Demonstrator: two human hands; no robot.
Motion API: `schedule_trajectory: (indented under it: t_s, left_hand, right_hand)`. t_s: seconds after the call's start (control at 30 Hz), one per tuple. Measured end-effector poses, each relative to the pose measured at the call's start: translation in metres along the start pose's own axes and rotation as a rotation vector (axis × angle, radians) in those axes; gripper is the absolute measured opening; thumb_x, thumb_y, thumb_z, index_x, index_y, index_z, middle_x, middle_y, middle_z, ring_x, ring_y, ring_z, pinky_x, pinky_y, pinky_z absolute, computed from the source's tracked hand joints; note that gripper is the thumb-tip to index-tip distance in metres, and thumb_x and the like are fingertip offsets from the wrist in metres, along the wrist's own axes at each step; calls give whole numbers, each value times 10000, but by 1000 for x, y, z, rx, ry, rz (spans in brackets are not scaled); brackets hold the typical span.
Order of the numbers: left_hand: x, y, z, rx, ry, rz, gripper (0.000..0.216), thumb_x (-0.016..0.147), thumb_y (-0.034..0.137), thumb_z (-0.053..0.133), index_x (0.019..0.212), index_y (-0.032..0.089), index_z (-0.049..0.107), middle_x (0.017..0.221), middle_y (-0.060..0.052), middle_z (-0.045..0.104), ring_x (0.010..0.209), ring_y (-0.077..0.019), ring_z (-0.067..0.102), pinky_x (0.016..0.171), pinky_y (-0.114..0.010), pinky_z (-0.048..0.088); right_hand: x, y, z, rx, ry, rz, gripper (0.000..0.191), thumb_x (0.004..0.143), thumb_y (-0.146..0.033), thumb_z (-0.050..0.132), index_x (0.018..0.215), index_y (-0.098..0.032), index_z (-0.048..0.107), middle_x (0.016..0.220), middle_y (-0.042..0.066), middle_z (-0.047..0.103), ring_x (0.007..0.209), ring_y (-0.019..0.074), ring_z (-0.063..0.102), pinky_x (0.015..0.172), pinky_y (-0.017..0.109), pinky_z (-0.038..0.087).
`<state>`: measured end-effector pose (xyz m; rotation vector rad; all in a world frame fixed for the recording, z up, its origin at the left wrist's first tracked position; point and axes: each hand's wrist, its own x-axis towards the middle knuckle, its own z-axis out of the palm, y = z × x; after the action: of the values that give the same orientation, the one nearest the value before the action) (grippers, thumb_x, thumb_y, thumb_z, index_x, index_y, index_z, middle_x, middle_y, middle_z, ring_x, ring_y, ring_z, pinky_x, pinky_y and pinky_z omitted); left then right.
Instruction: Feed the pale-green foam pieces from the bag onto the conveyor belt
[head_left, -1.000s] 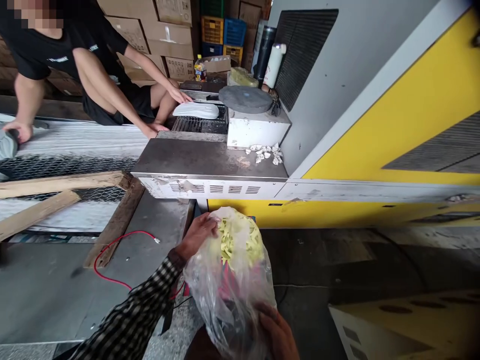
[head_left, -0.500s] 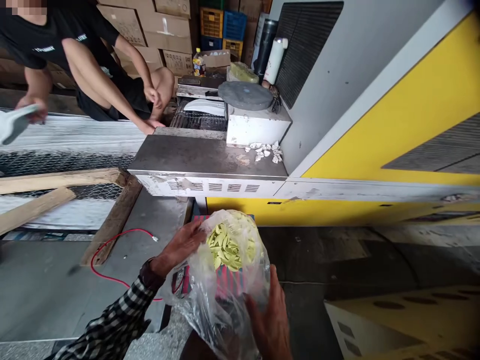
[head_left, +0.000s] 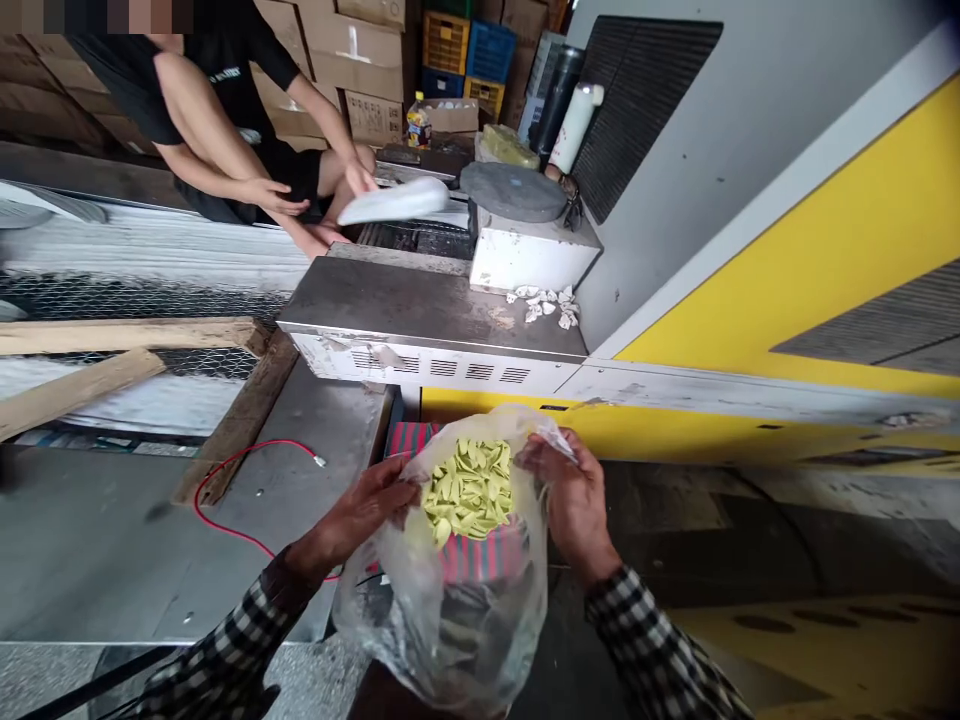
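In front of me a clear plastic bag (head_left: 480, 640) gapes wide, with many small yellow-green leaf-shaped pieces (head_left: 472, 485) lying inside it. My left hand (head_left: 375, 498) grips the bag's left edge. On the far right side, my right hand (head_left: 577, 490) is closed on the bag's rim, pulling it outward. A red and grey striped cloth (head_left: 480, 555) shows through the bag, below the pieces, and also pokes out at its upper left.
A seated co-worker (head_left: 247, 130) holds a white sole-shaped piece (head_left: 397, 202) over the conveyor end. Left of me are a metal table (head_left: 90, 540), a red cable (head_left: 225, 470) and wooden planks (head_left: 127, 335). A grey and yellow machine (head_left: 787, 200) stands at right.
My right hand has moved up from the bag's lower right to its upper right rim, and the bag's mouth is wider. The co-worker's white piece now is over the conveyor.
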<state>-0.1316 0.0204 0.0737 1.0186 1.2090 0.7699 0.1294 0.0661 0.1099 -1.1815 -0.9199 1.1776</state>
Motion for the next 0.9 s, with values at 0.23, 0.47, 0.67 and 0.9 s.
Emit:
schedule_trajectory:
  t_s: [0.23, 0.47, 0.67, 0.9]
  left_hand:
    - [1, -19, -8, 439, 182, -48, 166, 820, 325, 598, 884, 179, 641, 767, -39, 650, 699, -208, 610, 653, -305, 477]
    - [19, -10, 56, 795, 227, 501, 344, 988, 259, 463, 1292, 246, 624, 1280, -89, 665, 1194, -223, 610, 1080, -365, 449]
    - [97, -82, 89, 918, 109, 142, 1030, 587, 376, 921, 1493, 154, 484, 1520, -263, 434, 1419, -548, 315, 1151, -669, 265]
    - [101, -92, 73, 158, 24, 200, 691, 635, 63, 726, 1308, 196, 640, 1551, -143, 444, 1514, -373, 263, 1267, -444, 188]
  right_hand:
    - [4, -3, -13, -93, -73, 42, 208, 758, -402, 774, 764, -209, 694, 791, 4, 654, 768, 172, 600, 772, 303, 543]
    - [-2, -2, -16, -50, 13, 90, 266, 694, -413, 839, 802, -212, 702, 808, -5, 674, 756, 158, 598, 763, 303, 540]
    - [3, -17, -23, -97, 90, 33, 297, 686, -402, 819, 874, -210, 694, 871, 8, 699, 788, 173, 630, 746, 326, 562]
    - [11, -24, -43, -101, 127, 9, 277, 680, -362, 760, 898, -207, 687, 855, 5, 690, 769, 164, 625, 732, 326, 566]
